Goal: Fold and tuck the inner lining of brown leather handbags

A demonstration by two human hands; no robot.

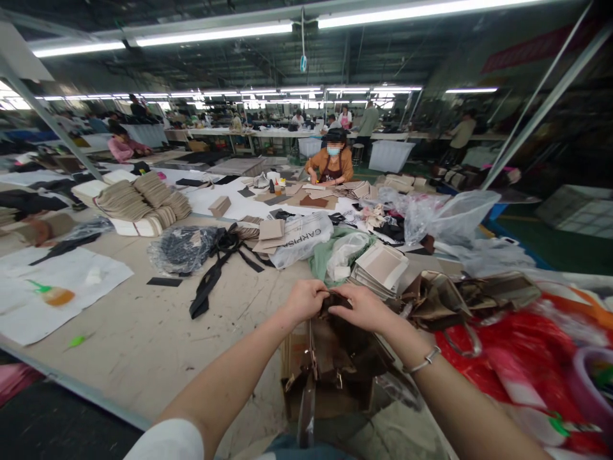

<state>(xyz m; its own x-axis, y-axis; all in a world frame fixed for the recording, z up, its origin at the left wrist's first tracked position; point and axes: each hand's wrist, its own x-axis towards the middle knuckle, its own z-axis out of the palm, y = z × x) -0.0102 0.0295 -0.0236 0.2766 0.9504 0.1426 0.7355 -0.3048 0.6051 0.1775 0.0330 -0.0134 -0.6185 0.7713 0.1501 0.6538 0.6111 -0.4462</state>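
Inside a wide workshop, at the near side of a crowded worktable point(158, 332). Left hand point(305, 301) with fingers pinching the top of a brown bag point(335, 345), right hand point(363, 308) with thumb and fingers closed on the same part; bag at near middle. Probably partly assembled: metal fitting point(340, 381) already on, remaining work not possible to tell. Free room leftward, until the near edge point(96, 397); rightward, tight because of other bags point(433, 300) and red plastic point(522, 358).

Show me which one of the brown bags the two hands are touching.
The brown bag at the bottom centre: left hand and right hand are at its far edge. The other brown bags lie to its right, apart from both hands.
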